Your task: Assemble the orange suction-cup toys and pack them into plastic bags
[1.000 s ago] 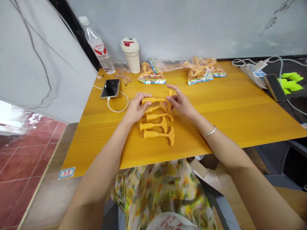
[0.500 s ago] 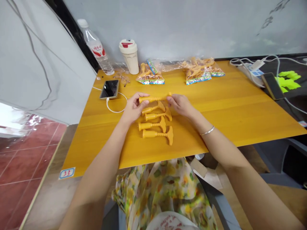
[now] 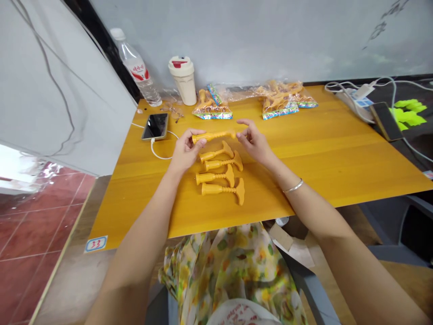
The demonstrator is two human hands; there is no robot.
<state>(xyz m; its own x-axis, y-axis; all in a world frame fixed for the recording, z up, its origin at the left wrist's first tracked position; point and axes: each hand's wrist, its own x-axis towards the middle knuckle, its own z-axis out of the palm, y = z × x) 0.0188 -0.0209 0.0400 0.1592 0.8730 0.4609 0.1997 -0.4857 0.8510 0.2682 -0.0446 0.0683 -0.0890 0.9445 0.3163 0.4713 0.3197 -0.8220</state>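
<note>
Our forearms [image 3: 142, 225] reach in from the bottom corners, angled toward each other over the desk [image 3: 321, 153]. Our left hand [image 3: 185, 151] curls its fingers around the thick end of a yellow plastic piece [image 3: 213, 136], holding it crosswise just above the desk. Our right hand [image 3: 255, 143], with a thin bangle [image 3: 293, 186] at its wrist, is open, fingers loosely spread, just beside the piece's far tip. Four more yellow plastic pieces [image 3: 216, 178] lie side by side on the desk, just below our hands.
</note>
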